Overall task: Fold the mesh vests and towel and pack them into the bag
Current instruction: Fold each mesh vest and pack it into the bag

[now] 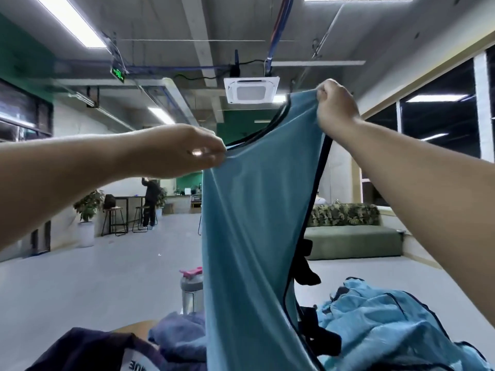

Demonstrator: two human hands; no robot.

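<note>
A teal mesh vest with dark trim (249,223) hangs full length; the raised left hand (184,152) and right hand (334,105) each pinch a shoulder strap.

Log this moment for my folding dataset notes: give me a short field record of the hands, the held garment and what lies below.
left hand: pinches one shoulder of the held vest
right hand: grips the other shoulder, higher up
held vest: teal mesh, dark trim, hanging lengthwise
pile: light blue vests, crumpled, lower right
towel: bluish cloth, lower centre
bag: dark, lower left
bottle: pink lid, behind the vest
</note>
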